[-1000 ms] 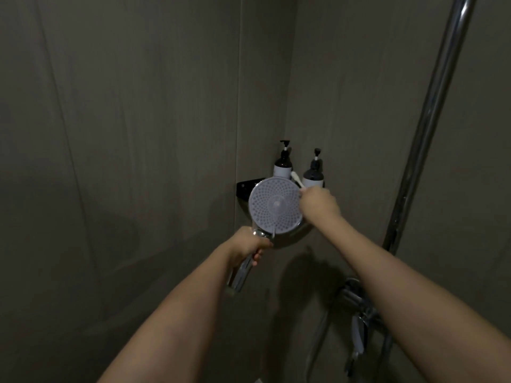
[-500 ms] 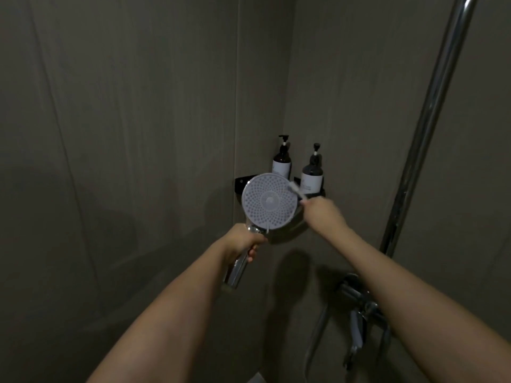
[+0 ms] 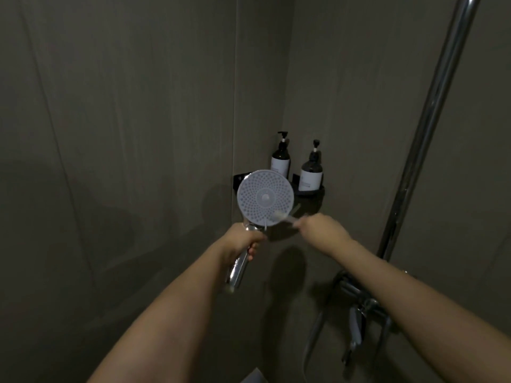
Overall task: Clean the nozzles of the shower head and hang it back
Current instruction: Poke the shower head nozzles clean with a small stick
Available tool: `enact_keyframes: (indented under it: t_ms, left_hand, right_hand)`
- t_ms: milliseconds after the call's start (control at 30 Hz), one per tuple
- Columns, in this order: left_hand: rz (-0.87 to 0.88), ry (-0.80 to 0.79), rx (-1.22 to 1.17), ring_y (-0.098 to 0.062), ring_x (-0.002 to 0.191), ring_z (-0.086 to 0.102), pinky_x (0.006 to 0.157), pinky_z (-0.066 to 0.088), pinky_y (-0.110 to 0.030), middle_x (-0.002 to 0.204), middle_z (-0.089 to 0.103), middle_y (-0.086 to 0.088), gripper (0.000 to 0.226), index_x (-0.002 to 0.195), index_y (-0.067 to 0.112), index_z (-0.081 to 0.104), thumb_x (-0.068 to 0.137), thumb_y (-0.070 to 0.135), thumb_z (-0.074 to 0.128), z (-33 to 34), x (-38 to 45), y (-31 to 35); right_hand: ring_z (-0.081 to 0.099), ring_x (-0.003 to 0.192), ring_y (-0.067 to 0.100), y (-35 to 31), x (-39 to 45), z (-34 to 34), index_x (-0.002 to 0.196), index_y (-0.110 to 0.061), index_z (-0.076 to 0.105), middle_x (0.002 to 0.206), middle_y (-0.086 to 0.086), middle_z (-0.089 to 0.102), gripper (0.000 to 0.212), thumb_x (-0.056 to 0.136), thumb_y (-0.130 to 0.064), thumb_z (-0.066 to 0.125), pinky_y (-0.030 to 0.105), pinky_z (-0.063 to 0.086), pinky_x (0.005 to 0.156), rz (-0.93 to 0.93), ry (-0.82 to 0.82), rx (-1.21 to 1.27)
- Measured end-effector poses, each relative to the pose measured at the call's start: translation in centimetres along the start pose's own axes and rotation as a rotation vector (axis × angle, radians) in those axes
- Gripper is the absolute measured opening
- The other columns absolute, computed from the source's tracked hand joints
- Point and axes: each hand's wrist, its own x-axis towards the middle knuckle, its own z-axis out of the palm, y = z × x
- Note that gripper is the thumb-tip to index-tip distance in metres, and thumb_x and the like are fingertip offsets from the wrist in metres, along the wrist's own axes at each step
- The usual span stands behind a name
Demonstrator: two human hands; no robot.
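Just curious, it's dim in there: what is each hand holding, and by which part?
The left hand grips the shower head by its chrome handle. The right hand holds a small brush by its handle end.

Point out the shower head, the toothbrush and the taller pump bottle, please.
shower head (image 3: 265,200): head view, centre of nozzle face.
toothbrush (image 3: 279,216): head view, bristle end.
taller pump bottle (image 3: 280,161): head view, its body.

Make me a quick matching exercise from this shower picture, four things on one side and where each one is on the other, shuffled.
Things:
1. shower head
2. brush
3. pump bottles
4. mixer tap

Places:
A. on the black corner shelf
B. held in the right hand
C. on the wall, lower right
D. handle gripped by the left hand

Pairs: 1-D, 2-B, 3-A, 4-C
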Motion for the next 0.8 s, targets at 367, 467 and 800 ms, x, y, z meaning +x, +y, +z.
enact_keyframes:
  t_ms: [367, 467, 800]
  left_hand:
    - [-0.038, -0.022, -0.052, -0.008, 0.029, 0.035, 0.033, 0.033, -0.016, 0.046, 0.039, -0.003, 0.018, 0.07, 0.009, 0.049, 0.084, 0.0, 0.055, 0.3, -0.1, 0.0]
    - [-0.039, -0.021, -0.16, -0.009, 0.031, 0.037, 0.036, 0.034, -0.016, 0.044, 0.041, -0.002, 0.02, 0.069, 0.011, 0.047, 0.087, 0.007, 0.054, 0.2, 0.1, 0.5]
    - [-0.013, -0.012, -0.495, -0.013, 0.041, 0.047, 0.044, 0.042, -0.022, 0.054, 0.05, -0.002, 0.049, 0.086, 0.014, 0.051, 0.094, 0.057, 0.03, 0.5, 1.5, 2.6]
  right_hand:
    - [0.059, 0.081, 0.03, 3.5, 1.3, -1.9, 0.107, 0.002, 0.06, 0.089, 0.014, 0.063, 0.041, 0.1, -0.026, 0.032, 0.027, 0.038, 0.064, 0.18, 0.147, 0.064]
    - [0.051, 0.071, 0.024, 3.4, 1.1, -2.3, 0.093, 0.004, 0.061, 0.077, 0.009, 0.054, 0.042, 0.101, -0.026, 0.032, 0.029, 0.036, 0.061, 0.111, 0.098, 0.125]
    - [0.048, 0.061, 0.012, 1.3, 0.6, -2.9, 0.065, -0.024, 0.052, 0.064, -0.004, 0.051, 0.031, 0.095, -0.024, 0.047, 0.029, 0.037, 0.06, -0.276, 0.001, 0.136]
